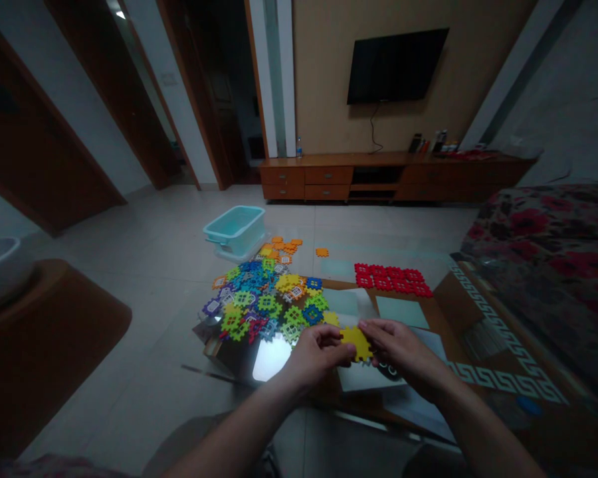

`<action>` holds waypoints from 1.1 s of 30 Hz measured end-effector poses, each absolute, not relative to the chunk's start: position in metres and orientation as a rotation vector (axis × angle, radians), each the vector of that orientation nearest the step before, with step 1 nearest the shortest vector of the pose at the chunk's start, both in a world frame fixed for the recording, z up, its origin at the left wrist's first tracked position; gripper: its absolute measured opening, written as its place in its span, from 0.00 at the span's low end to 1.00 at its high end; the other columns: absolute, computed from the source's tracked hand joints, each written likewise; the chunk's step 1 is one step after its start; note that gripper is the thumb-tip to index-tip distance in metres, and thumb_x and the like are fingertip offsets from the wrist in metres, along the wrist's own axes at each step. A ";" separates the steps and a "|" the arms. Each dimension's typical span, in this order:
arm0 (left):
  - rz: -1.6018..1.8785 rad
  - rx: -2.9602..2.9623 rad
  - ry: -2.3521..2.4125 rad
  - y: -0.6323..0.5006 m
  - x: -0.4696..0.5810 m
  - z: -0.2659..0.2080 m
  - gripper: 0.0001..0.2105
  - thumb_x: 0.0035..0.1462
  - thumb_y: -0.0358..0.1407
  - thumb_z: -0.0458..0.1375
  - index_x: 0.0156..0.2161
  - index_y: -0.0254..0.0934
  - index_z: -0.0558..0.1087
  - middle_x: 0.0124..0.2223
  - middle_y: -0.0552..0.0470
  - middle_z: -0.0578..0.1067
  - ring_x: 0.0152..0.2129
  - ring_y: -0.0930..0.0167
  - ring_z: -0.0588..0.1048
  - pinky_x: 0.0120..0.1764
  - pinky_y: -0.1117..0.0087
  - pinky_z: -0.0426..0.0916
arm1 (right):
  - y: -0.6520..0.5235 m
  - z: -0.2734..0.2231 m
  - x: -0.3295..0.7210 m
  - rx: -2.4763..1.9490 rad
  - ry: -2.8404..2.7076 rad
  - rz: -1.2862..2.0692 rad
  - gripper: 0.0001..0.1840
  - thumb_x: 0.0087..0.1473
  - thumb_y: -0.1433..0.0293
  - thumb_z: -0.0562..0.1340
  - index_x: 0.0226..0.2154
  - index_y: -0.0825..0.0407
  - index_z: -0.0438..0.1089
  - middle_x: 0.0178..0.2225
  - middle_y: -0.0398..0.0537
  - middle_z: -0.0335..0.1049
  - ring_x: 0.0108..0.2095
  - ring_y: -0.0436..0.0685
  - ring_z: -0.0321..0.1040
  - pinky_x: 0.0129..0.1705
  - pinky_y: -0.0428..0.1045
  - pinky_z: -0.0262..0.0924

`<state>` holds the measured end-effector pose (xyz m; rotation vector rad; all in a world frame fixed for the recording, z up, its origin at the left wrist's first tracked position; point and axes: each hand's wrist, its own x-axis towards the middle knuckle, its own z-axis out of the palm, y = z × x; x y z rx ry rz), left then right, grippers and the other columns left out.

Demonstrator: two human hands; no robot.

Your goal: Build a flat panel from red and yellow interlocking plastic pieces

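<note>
A yellow notched building tile (pixel 356 343) is held up between my two hands over the near part of the table. My left hand (pixel 323 348) pinches its left edge, thumb on top. On the tile's right side, the fingers of my right hand (pixel 391 342) are closed round the edge. Just behind my left hand lies another yellow tile (pixel 331 318). To the left spreads a heap of mixed tiles (pixel 268 304) in green, blue, purple, yellow and other colours. Beneath my hands is a pale flat sheet or book (pixel 359 380) with dark round marks, partly hidden.
Red tiles (pixel 393 279) lie joined in a block on the glass-topped table (pixel 438 302). Orange tiles (pixel 286 246) gather at the far end, near a single orange tile (pixel 322 252). A light-blue plastic bin (pixel 236 229) stands behind the heap. A floral sofa (pixel 548 232) is at right.
</note>
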<state>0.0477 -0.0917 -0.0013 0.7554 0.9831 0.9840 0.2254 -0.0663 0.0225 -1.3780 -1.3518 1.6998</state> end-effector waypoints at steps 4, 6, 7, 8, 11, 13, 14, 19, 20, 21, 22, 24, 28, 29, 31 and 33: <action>0.995 0.777 0.922 -0.095 0.049 0.003 0.24 0.35 0.43 0.75 0.35 0.31 0.73 0.32 0.49 0.77 0.25 0.74 0.75 0.33 0.72 0.70 | -0.067 0.026 0.224 -1.314 -1.348 1.745 0.28 0.48 0.44 0.63 0.28 0.54 0.68 0.23 0.44 0.67 0.20 0.47 0.58 0.21 0.43 0.53; 1.009 0.776 0.892 -0.095 0.049 0.003 0.24 0.34 0.43 0.75 0.33 0.32 0.72 0.31 0.50 0.76 0.26 0.75 0.75 0.33 0.73 0.69 | -0.068 0.029 0.224 -1.285 -1.309 1.811 0.28 0.47 0.45 0.64 0.28 0.55 0.69 0.23 0.44 0.68 0.20 0.46 0.57 0.20 0.43 0.51; 1.014 0.777 0.874 -0.095 0.049 0.002 0.24 0.34 0.43 0.75 0.33 0.32 0.72 0.31 0.51 0.76 0.26 0.75 0.75 0.33 0.73 0.69 | -0.069 0.030 0.224 -1.266 -1.286 1.850 0.28 0.47 0.45 0.65 0.29 0.55 0.69 0.24 0.45 0.68 0.20 0.46 0.57 0.20 0.43 0.51; 1.017 0.777 0.856 -0.095 0.049 0.002 0.23 0.34 0.42 0.75 0.32 0.32 0.71 0.31 0.51 0.76 0.26 0.75 0.74 0.34 0.73 0.69 | -0.069 0.031 0.224 -1.246 -1.262 1.884 0.27 0.47 0.46 0.66 0.29 0.55 0.69 0.24 0.45 0.68 0.20 0.46 0.57 0.20 0.42 0.51; 1.022 0.795 0.815 -0.096 0.048 0.005 0.23 0.35 0.42 0.75 0.32 0.33 0.71 0.31 0.52 0.76 0.27 0.75 0.74 0.36 0.73 0.69 | -0.071 0.032 0.225 -1.193 -1.181 1.949 0.26 0.46 0.48 0.68 0.29 0.55 0.70 0.24 0.44 0.68 0.21 0.46 0.59 0.20 0.42 0.51; 1.021 0.832 0.804 -0.097 0.046 0.008 0.22 0.36 0.43 0.75 0.32 0.33 0.71 0.31 0.52 0.75 0.27 0.75 0.74 0.36 0.73 0.69 | -0.072 0.031 0.225 -1.182 -1.135 1.973 0.25 0.46 0.49 0.69 0.29 0.56 0.70 0.23 0.43 0.67 0.21 0.46 0.59 0.19 0.41 0.51; 1.024 0.856 0.805 -0.097 0.045 0.010 0.22 0.36 0.43 0.75 0.31 0.33 0.71 0.31 0.52 0.75 0.27 0.75 0.74 0.35 0.73 0.68 | -0.073 0.030 0.225 -1.181 -1.117 1.983 0.25 0.45 0.49 0.69 0.29 0.56 0.70 0.23 0.43 0.67 0.21 0.45 0.59 0.19 0.40 0.51; 1.031 0.963 0.845 -0.097 0.044 0.013 0.21 0.37 0.45 0.74 0.29 0.33 0.71 0.28 0.53 0.74 0.25 0.75 0.72 0.33 0.74 0.67 | -0.075 0.029 0.223 -1.172 -1.068 2.011 0.27 0.42 0.48 0.71 0.27 0.56 0.71 0.23 0.43 0.67 0.20 0.44 0.57 0.18 0.39 0.49; 1.027 0.952 0.854 -0.096 0.045 0.011 0.22 0.37 0.45 0.74 0.29 0.33 0.70 0.28 0.53 0.74 0.25 0.75 0.73 0.33 0.73 0.67 | -0.074 0.029 0.222 -1.181 -1.064 1.997 0.27 0.42 0.47 0.71 0.27 0.56 0.71 0.22 0.43 0.67 0.19 0.44 0.56 0.17 0.39 0.48; 1.020 0.927 0.866 -0.094 0.045 0.008 0.22 0.37 0.45 0.74 0.30 0.33 0.70 0.29 0.53 0.74 0.25 0.74 0.73 0.34 0.72 0.68 | -0.074 0.029 0.221 -1.200 -1.065 1.966 0.27 0.42 0.47 0.70 0.27 0.55 0.71 0.22 0.43 0.66 0.19 0.44 0.55 0.17 0.40 0.47; 1.009 0.901 0.881 -0.092 0.045 0.005 0.23 0.36 0.46 0.74 0.31 0.33 0.70 0.29 0.53 0.75 0.25 0.74 0.74 0.34 0.71 0.68 | -0.073 0.029 0.220 -1.228 -1.076 1.918 0.27 0.43 0.46 0.70 0.27 0.55 0.71 0.21 0.43 0.66 0.18 0.44 0.54 0.16 0.41 0.46; 0.974 0.886 0.915 -0.086 0.044 -0.002 0.25 0.36 0.46 0.74 0.34 0.32 0.70 0.29 0.52 0.75 0.25 0.73 0.75 0.34 0.70 0.69 | -0.069 0.024 0.217 -1.298 -1.129 1.790 0.28 0.43 0.45 0.68 0.25 0.54 0.71 0.20 0.43 0.66 0.17 0.45 0.53 0.16 0.42 0.46; 0.890 1.094 0.961 -0.068 0.033 -0.009 0.25 0.44 0.48 0.70 0.42 0.32 0.73 0.36 0.48 0.77 0.31 0.70 0.76 0.36 0.70 0.69 | -0.061 0.007 0.215 -1.404 -1.258 1.567 0.30 0.41 0.42 0.66 0.23 0.54 0.70 0.19 0.44 0.67 0.18 0.47 0.55 0.18 0.44 0.49; 0.882 1.185 0.996 -0.063 0.028 -0.010 0.24 0.48 0.49 0.66 0.44 0.33 0.73 0.39 0.47 0.77 0.33 0.69 0.76 0.37 0.69 0.69 | -0.060 0.004 0.215 -1.418 -1.270 1.537 0.30 0.41 0.42 0.65 0.23 0.54 0.70 0.20 0.44 0.67 0.18 0.48 0.56 0.19 0.44 0.50; 0.911 1.413 1.141 -0.050 0.016 -0.011 0.20 0.57 0.50 0.59 0.45 0.34 0.74 0.42 0.45 0.77 0.37 0.68 0.75 0.41 0.67 0.69 | -0.058 0.000 0.216 -1.440 -1.283 1.499 0.30 0.42 0.41 0.64 0.24 0.53 0.70 0.20 0.44 0.67 0.19 0.49 0.58 0.20 0.45 0.52; 0.966 1.672 1.372 -0.035 0.002 -0.015 0.17 0.61 0.47 0.55 0.44 0.35 0.74 0.42 0.45 0.76 0.40 0.66 0.74 0.46 0.63 0.68 | -0.058 -0.001 0.218 -1.457 -1.300 1.474 0.29 0.43 0.42 0.63 0.25 0.53 0.71 0.21 0.44 0.67 0.20 0.50 0.58 0.21 0.46 0.53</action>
